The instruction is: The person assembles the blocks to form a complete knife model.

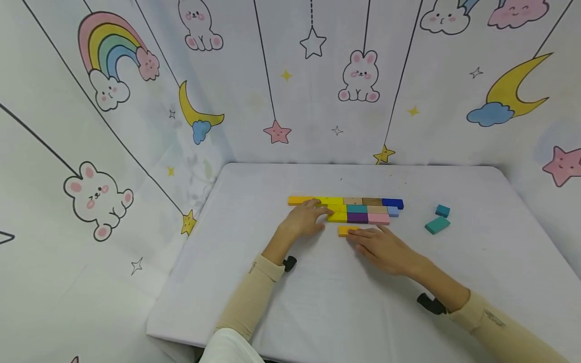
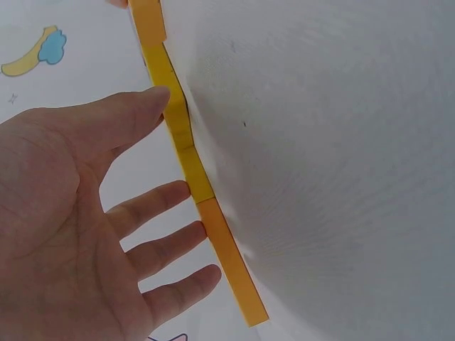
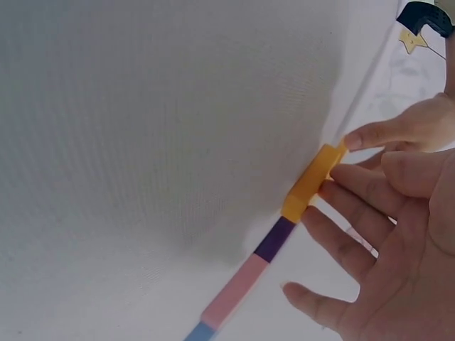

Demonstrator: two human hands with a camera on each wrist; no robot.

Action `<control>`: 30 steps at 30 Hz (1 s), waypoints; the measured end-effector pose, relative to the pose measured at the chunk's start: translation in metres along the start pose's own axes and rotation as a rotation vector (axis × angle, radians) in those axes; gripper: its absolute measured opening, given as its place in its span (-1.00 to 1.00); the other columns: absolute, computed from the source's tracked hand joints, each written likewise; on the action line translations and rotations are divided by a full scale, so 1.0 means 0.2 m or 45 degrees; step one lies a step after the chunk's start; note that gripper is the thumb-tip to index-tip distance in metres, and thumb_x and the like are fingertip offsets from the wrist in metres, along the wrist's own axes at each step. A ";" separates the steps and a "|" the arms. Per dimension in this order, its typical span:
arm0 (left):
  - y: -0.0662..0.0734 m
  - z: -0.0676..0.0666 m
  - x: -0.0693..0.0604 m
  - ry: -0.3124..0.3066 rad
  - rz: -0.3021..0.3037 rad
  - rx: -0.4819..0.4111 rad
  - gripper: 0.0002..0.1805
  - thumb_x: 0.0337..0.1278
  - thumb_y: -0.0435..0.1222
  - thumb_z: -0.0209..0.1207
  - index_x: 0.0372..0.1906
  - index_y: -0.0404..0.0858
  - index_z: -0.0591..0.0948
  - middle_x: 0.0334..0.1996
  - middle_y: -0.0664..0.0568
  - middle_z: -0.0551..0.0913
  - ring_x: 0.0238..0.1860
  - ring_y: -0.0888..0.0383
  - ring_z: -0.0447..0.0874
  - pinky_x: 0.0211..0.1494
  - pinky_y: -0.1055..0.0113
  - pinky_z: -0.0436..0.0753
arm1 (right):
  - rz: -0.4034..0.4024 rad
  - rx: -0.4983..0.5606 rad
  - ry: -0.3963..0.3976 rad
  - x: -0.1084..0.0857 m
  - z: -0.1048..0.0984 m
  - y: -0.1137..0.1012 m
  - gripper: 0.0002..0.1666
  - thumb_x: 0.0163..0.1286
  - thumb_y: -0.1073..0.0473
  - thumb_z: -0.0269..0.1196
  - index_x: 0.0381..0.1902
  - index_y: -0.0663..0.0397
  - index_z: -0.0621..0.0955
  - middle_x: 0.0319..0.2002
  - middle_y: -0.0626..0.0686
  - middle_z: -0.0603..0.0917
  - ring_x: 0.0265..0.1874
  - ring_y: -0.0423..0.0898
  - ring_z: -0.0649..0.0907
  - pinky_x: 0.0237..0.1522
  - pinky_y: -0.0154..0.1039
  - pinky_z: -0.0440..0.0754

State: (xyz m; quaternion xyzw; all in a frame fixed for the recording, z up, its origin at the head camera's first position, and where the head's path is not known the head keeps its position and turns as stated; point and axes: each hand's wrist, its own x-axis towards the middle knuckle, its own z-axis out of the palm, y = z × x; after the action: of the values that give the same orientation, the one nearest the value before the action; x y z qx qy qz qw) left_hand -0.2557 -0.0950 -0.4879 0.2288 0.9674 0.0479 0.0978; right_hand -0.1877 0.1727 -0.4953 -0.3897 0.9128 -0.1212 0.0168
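Note:
Colored blocks lie in three rows side by side on the white table. The back row runs from a long orange block [image 1: 301, 200] to a dark blue block [image 1: 393, 203]. My left hand [image 1: 303, 219] rests at the rows' left end, its thumb touching a yellow block [image 2: 174, 106] and its fingers spread along the back row. My right hand [image 1: 386, 247] lies in front of the rows, extended fingertips touching a short orange block [image 1: 347, 231]. In the head view, this block sits apart from the front row, which holds yellow, purple [image 1: 357, 218] and pink [image 1: 379, 219] blocks.
Two loose teal blocks, a small one [image 1: 442, 210] and a longer one [image 1: 438, 225], lie to the right of the rows. Behind the table [image 1: 317, 302] stands a wall covering [image 1: 313, 101] printed with bunnies, stars and moons. Each wrist wears a dark device.

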 end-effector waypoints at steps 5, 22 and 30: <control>0.00 0.00 0.00 0.003 -0.006 0.002 -0.48 0.52 -0.02 0.18 0.50 0.22 0.47 0.59 -0.02 0.27 0.58 -0.06 0.23 0.61 0.01 0.29 | 0.011 0.000 -0.030 0.03 0.00 -0.02 -0.50 0.62 0.12 0.18 0.44 0.05 0.55 0.40 0.11 0.58 0.39 0.20 0.53 0.43 0.49 0.24; 0.00 0.00 0.00 0.010 -0.010 -0.011 -0.48 0.52 -0.02 0.19 0.49 0.22 0.48 0.59 -0.01 0.27 0.57 -0.06 0.24 0.60 -0.01 0.31 | -0.044 -0.036 -0.016 0.12 0.00 -0.05 -0.50 0.61 0.13 0.20 0.42 0.09 0.56 0.39 0.13 0.58 0.39 0.19 0.54 0.42 0.47 0.29; -0.01 0.02 0.01 0.010 -0.005 -0.001 -0.48 0.52 -0.01 0.18 0.50 0.22 0.47 0.59 -0.02 0.27 0.56 -0.06 0.26 0.59 0.00 0.32 | -0.009 -0.040 -0.039 0.15 0.02 -0.05 -0.50 0.61 0.09 0.20 0.43 0.04 0.56 0.40 0.10 0.58 0.41 0.16 0.53 0.42 0.49 0.28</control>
State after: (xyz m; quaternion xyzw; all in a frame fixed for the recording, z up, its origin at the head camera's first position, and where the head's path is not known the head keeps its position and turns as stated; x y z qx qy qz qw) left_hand -0.2575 -0.0953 -0.4915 0.2265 0.9682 0.0488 0.0943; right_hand -0.2015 0.1439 -0.4946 -0.3950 0.9128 -0.1012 0.0241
